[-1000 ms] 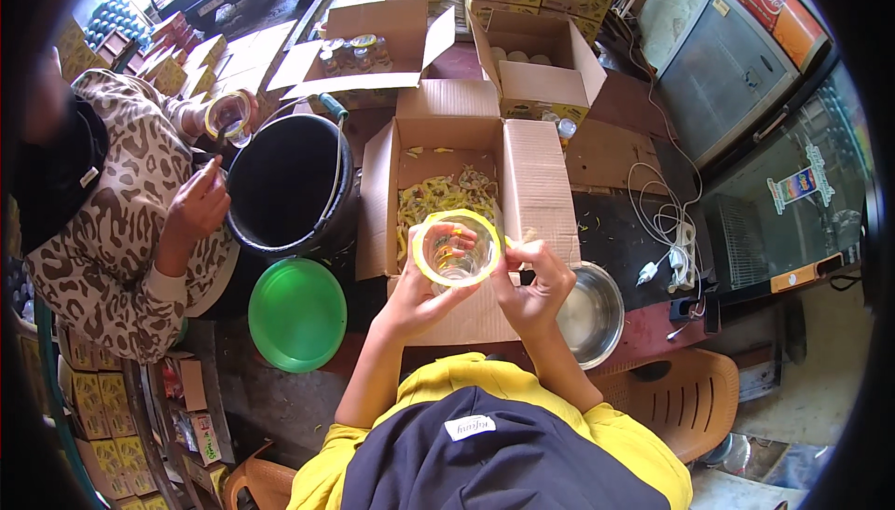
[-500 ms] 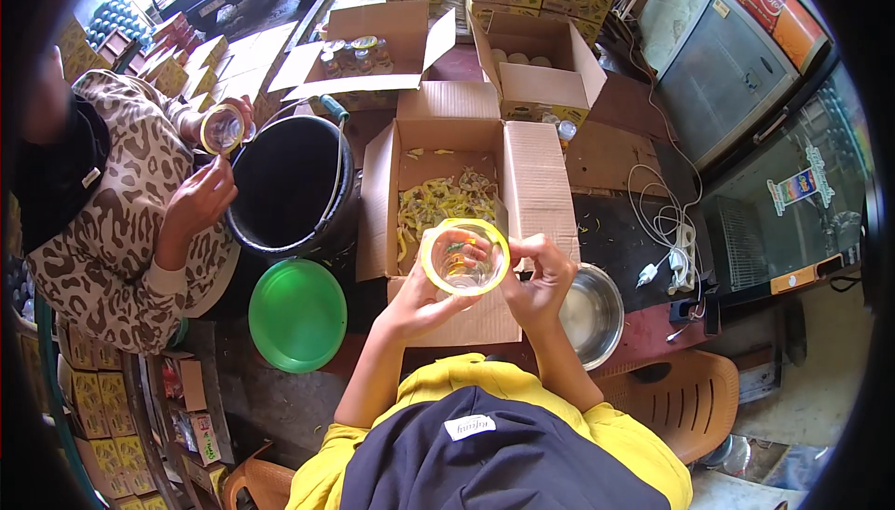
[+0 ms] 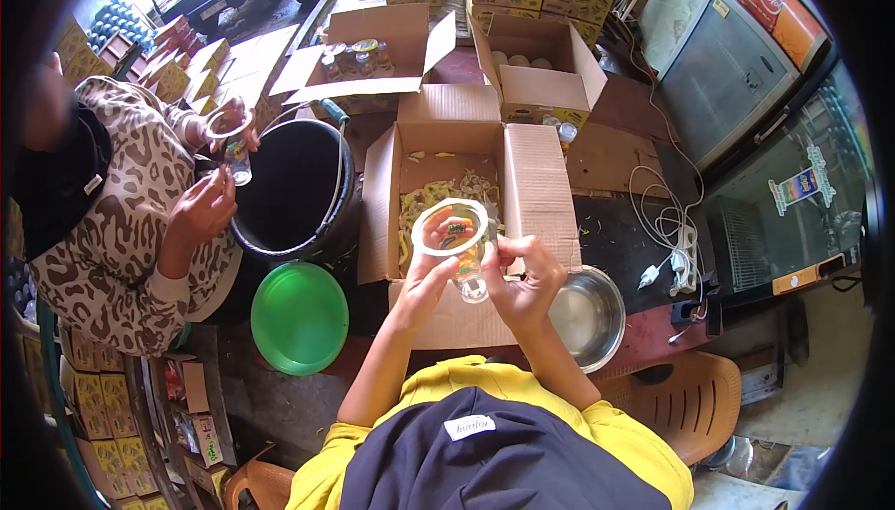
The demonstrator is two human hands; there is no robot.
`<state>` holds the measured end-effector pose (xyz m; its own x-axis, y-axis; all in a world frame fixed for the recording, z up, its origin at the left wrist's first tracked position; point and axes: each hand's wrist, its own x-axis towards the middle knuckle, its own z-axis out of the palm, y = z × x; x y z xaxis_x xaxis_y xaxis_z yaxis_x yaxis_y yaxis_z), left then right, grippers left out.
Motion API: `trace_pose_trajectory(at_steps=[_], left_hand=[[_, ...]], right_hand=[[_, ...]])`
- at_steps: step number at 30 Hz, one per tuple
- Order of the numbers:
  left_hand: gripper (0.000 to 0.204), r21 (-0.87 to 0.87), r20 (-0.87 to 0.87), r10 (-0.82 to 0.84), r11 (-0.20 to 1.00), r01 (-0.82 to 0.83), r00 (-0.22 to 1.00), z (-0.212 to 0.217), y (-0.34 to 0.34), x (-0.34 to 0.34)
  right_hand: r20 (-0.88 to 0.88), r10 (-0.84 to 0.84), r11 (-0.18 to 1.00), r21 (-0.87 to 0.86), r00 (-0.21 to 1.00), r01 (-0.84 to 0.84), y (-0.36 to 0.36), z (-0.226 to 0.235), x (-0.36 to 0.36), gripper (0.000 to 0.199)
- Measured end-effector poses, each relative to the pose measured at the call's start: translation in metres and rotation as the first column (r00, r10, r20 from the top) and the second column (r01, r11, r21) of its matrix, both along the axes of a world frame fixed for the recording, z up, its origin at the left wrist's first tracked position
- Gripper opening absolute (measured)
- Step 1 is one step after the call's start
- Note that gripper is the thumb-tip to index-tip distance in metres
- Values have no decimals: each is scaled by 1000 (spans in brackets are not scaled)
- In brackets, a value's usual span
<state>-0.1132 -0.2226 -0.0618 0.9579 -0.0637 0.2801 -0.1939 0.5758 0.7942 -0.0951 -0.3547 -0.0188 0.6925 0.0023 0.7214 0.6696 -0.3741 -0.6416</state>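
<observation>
My left hand (image 3: pixel 421 288) is closed around a clear jar (image 3: pixel 469 277) with a wide pale rim and a coloured label. The jar is tilted, its mouth facing up and away and its base toward me. At its right side, my right hand (image 3: pixel 530 279) is closed, thumb and forefinger pressed to the wall; whether they also pinch something small is not visible. Beneath both hands stands an open cardboard box (image 3: pixel 541 193), with many yellow and whitish curled strips (image 3: pixel 424 195) on its bottom.
To the left, a person in a spotted top (image 3: pixel 121 193) handles a similar jar (image 3: pixel 240 163) over a black bucket (image 3: pixel 280 254). A green basin (image 3: pixel 298 319) and a steel bowl (image 3: pixel 597 319) flank my arms. Behind are cartons of jars (image 3: pixel 368 90); at right, white cables (image 3: pixel 648 198).
The jar in my hands has tipped so its side and base show, and its rim looks paler instead of bright yellow. The other person's jar has also tilted.
</observation>
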Motion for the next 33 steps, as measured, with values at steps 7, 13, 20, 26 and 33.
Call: trace_pose_trajectory(at_steps=[7, 13, 20, 26, 33], left_hand=[[62, 194, 22, 180, 964, -181, 983, 9, -11, -2], [63, 205, 22, 196, 959, -196, 980, 10, -12, -3], [65, 376, 118, 284, 874, -307, 952, 10, -13, -8], [67, 437, 180, 314, 823, -362, 932, 7, -13, -10], [62, 521, 291, 300, 746, -413, 909, 7, -11, -14]], right_hand=[[30, -37, 999, 23, 999, 36, 1, 0, 0, 15], [80, -38, 999, -13, 996, 39, 0, -1, -2, 15], [91, -46, 999, -16, 995, 47, 0, -4, -2, 15], [127, -67, 996, -49, 990, 74, 0, -4, -3, 14], [69, -14, 999, -28, 998, 16, -6, 1, 0, 14]])
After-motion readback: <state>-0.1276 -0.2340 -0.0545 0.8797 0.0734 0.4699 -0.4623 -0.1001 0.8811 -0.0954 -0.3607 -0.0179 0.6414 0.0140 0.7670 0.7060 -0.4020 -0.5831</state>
